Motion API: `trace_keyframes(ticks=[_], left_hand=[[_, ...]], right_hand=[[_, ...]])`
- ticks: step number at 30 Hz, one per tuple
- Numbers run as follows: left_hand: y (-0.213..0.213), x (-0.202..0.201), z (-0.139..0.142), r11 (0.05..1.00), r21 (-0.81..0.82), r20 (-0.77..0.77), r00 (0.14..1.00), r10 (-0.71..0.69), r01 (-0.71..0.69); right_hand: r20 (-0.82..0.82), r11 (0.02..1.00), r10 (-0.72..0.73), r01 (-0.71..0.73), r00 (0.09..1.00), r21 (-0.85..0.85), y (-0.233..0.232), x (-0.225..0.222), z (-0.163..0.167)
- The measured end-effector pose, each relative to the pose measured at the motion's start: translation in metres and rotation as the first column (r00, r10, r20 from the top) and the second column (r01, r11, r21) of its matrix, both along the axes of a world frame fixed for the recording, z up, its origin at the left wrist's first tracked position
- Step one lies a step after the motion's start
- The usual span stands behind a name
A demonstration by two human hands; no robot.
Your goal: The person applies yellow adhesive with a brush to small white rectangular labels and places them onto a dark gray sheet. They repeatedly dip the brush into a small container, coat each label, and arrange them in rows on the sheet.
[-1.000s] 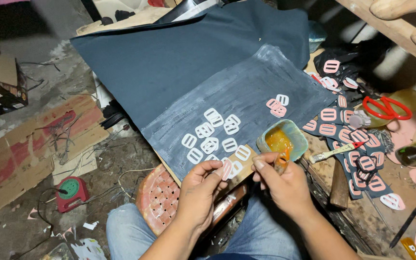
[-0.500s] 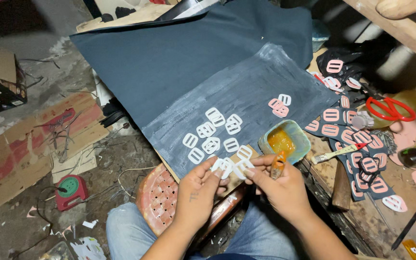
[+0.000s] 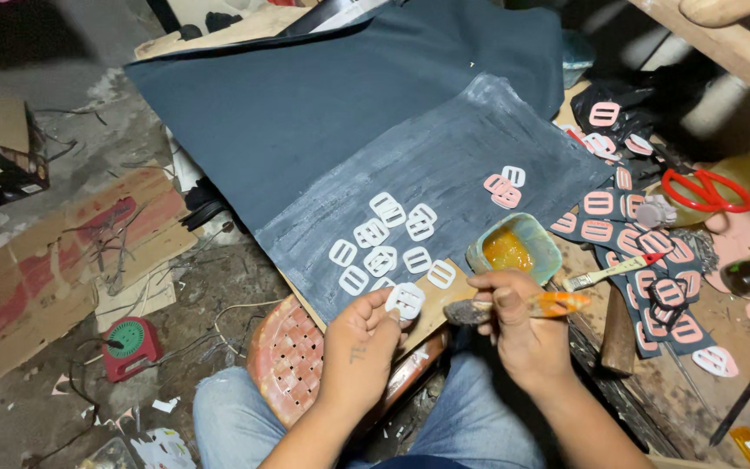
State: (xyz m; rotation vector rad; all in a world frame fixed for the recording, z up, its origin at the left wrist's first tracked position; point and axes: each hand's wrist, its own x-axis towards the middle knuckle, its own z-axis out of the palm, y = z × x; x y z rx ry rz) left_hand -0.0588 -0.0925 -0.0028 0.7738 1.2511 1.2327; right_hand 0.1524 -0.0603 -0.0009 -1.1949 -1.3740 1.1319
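Observation:
My left hand [image 3: 359,347] pinches a small white buckle-shaped piece [image 3: 406,300] at the near edge of a dark blue sheet [image 3: 349,113]. My right hand [image 3: 518,326] grips a glue brush [image 3: 514,307] with an orange handle, its dark bristles pointing left toward the piece. Just beyond it stands a teal cup of orange glue [image 3: 514,247]. Several more white pieces [image 3: 384,239] lie on the grey glue-smeared area of the sheet, and two pinkish ones [image 3: 503,185] lie farther right.
To the right is a pile of pink and dark cut pieces [image 3: 644,243], red-handled scissors [image 3: 707,189], a second brush [image 3: 614,271] and a hammer [image 3: 620,330]. A red perforated stool top [image 3: 286,360] sits by my knees. Cardboard [image 3: 54,260] and a red tape measure [image 3: 132,346] lie on the floor left.
My hands have drawn apart: the left now holds a white piece alone at the sheet's edge, and the right has pulled the brush away to the right.

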Motion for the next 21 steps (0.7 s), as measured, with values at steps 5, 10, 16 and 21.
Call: trace_keyframes(ticks=[5,10,16,21], left_hand=[[-0.006,0.007,0.000,0.995,0.090,0.047,0.997,-0.057,0.052],[-0.007,0.015,-0.004,0.991,0.126,0.075,0.997,0.026,-0.035],[-0.007,0.011,-0.006,0.995,0.073,0.081,0.995,0.066,-0.072],[-0.006,0.003,-0.006,0.997,0.067,-0.010,0.999,0.032,-0.032]], right_hand=[[-0.293,0.972,0.172,-0.210,0.940,-0.103,-0.004,-0.014,-0.007],[-0.006,0.998,0.067,-0.067,0.998,0.000,-0.010,-0.024,0.000],[0.149,0.958,0.076,-0.114,0.986,0.264,-0.014,-0.027,0.018],[0.211,0.871,0.291,-0.350,0.933,0.345,-0.017,-0.029,0.028]])
